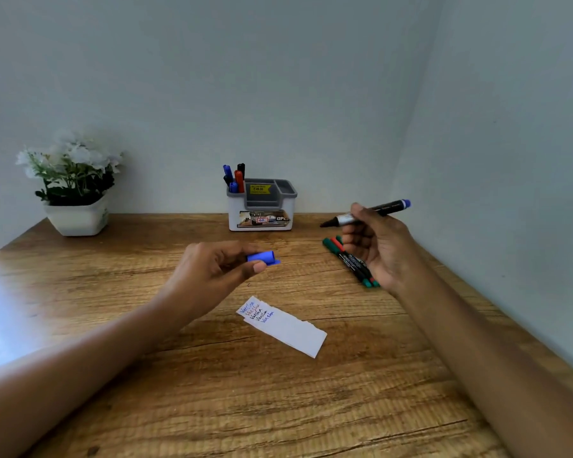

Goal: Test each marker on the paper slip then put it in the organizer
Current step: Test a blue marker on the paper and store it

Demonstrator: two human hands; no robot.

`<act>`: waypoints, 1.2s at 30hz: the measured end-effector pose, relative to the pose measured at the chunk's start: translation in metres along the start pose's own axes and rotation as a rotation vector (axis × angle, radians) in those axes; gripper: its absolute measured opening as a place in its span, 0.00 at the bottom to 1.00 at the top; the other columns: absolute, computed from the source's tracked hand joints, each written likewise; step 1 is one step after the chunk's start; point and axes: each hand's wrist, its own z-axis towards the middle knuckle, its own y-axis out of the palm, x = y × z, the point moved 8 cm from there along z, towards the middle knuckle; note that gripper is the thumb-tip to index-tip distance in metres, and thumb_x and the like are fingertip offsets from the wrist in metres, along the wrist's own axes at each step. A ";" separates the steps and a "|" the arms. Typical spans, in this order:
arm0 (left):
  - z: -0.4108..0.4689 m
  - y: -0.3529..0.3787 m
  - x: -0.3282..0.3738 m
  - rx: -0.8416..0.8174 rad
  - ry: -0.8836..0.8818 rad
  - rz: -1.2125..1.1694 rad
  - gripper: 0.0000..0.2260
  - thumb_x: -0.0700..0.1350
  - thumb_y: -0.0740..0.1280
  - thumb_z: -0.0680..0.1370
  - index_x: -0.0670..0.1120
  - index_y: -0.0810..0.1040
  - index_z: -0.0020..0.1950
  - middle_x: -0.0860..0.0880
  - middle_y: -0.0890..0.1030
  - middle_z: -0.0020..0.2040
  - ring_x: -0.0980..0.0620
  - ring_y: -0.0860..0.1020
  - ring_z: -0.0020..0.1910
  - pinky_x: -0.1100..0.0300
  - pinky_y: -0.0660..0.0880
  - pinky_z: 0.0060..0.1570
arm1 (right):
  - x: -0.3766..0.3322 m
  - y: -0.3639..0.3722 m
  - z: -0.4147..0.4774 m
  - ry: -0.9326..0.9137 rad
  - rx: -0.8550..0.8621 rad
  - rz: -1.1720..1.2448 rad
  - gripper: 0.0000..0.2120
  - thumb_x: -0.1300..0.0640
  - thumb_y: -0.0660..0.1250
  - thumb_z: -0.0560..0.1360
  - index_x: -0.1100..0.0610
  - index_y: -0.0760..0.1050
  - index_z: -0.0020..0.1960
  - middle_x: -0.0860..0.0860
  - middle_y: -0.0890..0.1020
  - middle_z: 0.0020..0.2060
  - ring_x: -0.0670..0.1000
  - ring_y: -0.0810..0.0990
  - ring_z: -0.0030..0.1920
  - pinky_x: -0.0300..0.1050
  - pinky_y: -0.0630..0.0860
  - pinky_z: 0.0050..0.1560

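- Forearms (pixel 80 368) entered from both lower corners.
- Paper slip (pixel 283 325) lay mid-frame on the desk (pixel 179 418), scribbled at one end.
- Left hand (pixel 217 269) pinched a blue cap (pixel 262 257) just above.
- Right hand (pixel 377 249), centre right, gripped the uncapped marker (pixel 387 208) mid-barrel; likely light, rigid, slick, best held near its tip.
- Organizer (pixel 262 211), upper centre, held stored markers (pixel 235 180).

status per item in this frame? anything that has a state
Blue marker: uncapped, held by right hand, tip pointing left.
Blue cap: off, pinched in left hand.
Paper slip: flat on table, written on at far end.
Organizer: upright, stowed markers standing in left compartment.
Loose markers: capped, lying on table by right hand.
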 end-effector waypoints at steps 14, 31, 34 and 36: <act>-0.049 0.023 0.034 -0.538 0.665 0.258 0.12 0.53 0.66 0.79 0.49 0.83 0.56 0.55 0.83 0.56 0.62 0.79 0.59 0.58 0.81 0.47 | 0.044 0.056 -0.033 0.111 -0.405 -0.490 0.04 0.66 0.67 0.72 0.59 0.75 0.41 0.53 0.76 0.30 0.48 0.74 0.30 0.40 0.72 0.25; -0.054 0.021 0.027 -0.594 0.756 0.321 0.14 0.54 0.66 0.79 0.49 0.82 0.59 0.56 0.83 0.56 0.62 0.78 0.59 0.60 0.80 0.48 | 0.074 0.064 -0.045 0.126 -0.516 -0.656 0.05 0.66 0.66 0.73 0.58 0.76 0.41 0.53 0.79 0.31 0.47 0.76 0.29 0.38 0.76 0.29; -0.054 0.022 0.023 -0.593 0.726 0.266 0.13 0.53 0.66 0.79 0.48 0.82 0.59 0.55 0.83 0.56 0.62 0.78 0.60 0.60 0.80 0.46 | 0.074 0.066 -0.046 0.099 -0.534 -0.693 0.04 0.65 0.68 0.72 0.57 0.77 0.42 0.52 0.80 0.31 0.46 0.76 0.30 0.39 0.75 0.29; -0.055 0.021 0.022 -0.589 0.717 0.254 0.13 0.53 0.66 0.79 0.48 0.82 0.59 0.55 0.83 0.56 0.62 0.78 0.60 0.60 0.81 0.45 | 0.075 0.066 -0.046 0.099 -0.542 -0.706 0.03 0.64 0.68 0.72 0.57 0.77 0.42 0.50 0.80 0.30 0.46 0.76 0.30 0.39 0.75 0.29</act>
